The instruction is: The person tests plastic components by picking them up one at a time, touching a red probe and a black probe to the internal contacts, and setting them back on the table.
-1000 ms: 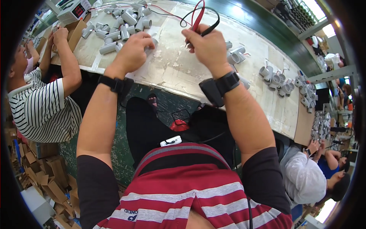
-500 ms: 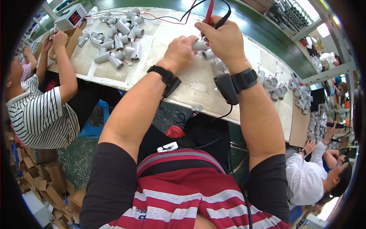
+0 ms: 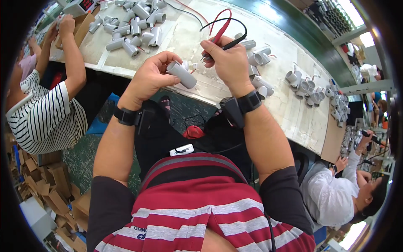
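Observation:
My left hand [image 3: 153, 75] is closed round a grey cylindrical housing [image 3: 181, 75], tilted over the table's near edge. Short wires with a small white connector [image 3: 194, 66] stick out beside it. In my right hand [image 3: 230, 62] are two test probes, a red probe [image 3: 220, 33] and a black probe [image 3: 236, 42], their tips together and pointing toward the housing, a short gap away. Leads run from the probes back over the table. Just right of that hand lie several more grey housings [image 3: 262, 82].
Many grey housings [image 3: 135, 26] lie heaped on the white table [image 3: 210, 90] at left, others [image 3: 308, 88] at right. A white box with a red display [image 3: 79, 6] stands far left. One co-worker [image 3: 46, 113] sits left by a cardboard box [image 3: 79, 31], another [image 3: 331, 189] right.
Both hands have come nearer to me and moved left. The housing in my left hand is now lifted and tilted at the table's near edge. The probes have come away from over the housings.

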`<action>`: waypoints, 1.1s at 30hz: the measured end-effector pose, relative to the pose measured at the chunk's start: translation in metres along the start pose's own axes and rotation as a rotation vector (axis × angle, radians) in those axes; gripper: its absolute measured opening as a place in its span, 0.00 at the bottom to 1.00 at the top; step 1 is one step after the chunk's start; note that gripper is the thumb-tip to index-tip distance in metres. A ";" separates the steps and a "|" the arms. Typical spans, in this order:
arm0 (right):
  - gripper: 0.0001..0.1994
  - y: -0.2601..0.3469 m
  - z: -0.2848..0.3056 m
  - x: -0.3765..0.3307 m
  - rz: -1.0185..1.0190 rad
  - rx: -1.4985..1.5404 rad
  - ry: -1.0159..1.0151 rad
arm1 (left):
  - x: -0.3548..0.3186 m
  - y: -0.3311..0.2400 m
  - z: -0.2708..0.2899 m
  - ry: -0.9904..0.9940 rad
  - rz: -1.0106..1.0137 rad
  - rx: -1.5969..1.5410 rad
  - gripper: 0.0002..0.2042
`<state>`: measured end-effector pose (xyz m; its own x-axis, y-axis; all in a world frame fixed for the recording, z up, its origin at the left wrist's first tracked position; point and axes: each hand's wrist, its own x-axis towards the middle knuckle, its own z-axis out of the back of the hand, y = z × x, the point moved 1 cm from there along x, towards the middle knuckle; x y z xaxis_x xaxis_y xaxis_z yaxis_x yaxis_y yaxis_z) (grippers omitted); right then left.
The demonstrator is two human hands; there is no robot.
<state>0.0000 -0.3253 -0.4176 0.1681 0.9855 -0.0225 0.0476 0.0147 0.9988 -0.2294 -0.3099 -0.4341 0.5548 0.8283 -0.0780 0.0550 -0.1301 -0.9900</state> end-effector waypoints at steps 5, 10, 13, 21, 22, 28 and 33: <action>0.09 -0.019 -0.011 -0.003 0.001 -0.004 0.036 | 0.009 -0.016 0.008 0.140 0.152 0.218 0.20; 0.10 -0.029 -0.011 -0.002 -0.036 -0.050 0.083 | 0.015 -0.015 0.006 0.202 0.179 0.262 0.21; 0.10 -0.033 -0.011 -0.003 -0.046 -0.066 0.094 | 0.015 -0.017 0.001 0.188 0.165 0.231 0.21; 0.10 -0.037 -0.011 -0.003 -0.024 -0.154 0.088 | 0.017 -0.017 0.006 0.201 0.153 0.265 0.21; 0.10 -0.037 -0.010 -0.003 -0.031 -0.143 0.071 | 0.017 -0.019 0.006 0.209 0.155 0.274 0.21; 0.10 -0.038 -0.010 -0.004 -0.050 -0.104 0.023 | 0.015 -0.018 0.004 0.178 0.131 0.247 0.21; 0.10 -0.039 -0.012 -0.007 -0.007 -0.155 0.000 | 0.013 -0.012 0.002 0.170 0.118 0.243 0.21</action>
<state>-0.0152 -0.3307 -0.4563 0.1679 0.9853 -0.0300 -0.1033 0.0478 0.9935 -0.2248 -0.2962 -0.4239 0.6776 0.7095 -0.1938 -0.2069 -0.0690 -0.9759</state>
